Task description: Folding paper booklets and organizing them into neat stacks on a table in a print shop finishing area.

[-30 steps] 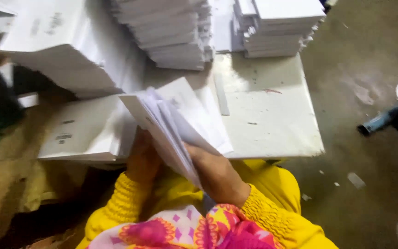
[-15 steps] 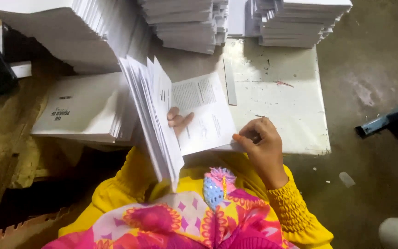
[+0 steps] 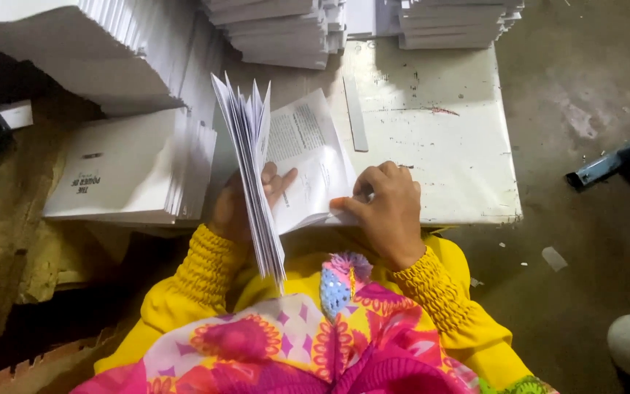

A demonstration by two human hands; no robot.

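thing: bundle of printed sheets (image 3: 253, 175), white, unbound
state: fanned apart, edges splayed
pose: most sheets upright on edge; one printed page (image 3: 308, 157) laid flat to the right
place: near edge of the white worktable (image 3: 446, 146), just right of the stack of white booklets (image 3: 122, 168)

- One head-worn camera looks steeply down over the person's chest onto the white, scuffed square table (image 3: 439, 138).
- It faces away from the body, towards the table's far edge, where stacks of white printed sheets (image 3: 278, 33) are cut off by the frame top.
- It sits close: yellow ribbed sleeves (image 3: 205, 266) fill the lower frame.
- Grey concrete floor (image 3: 585, 219) lies along the table's right edge.
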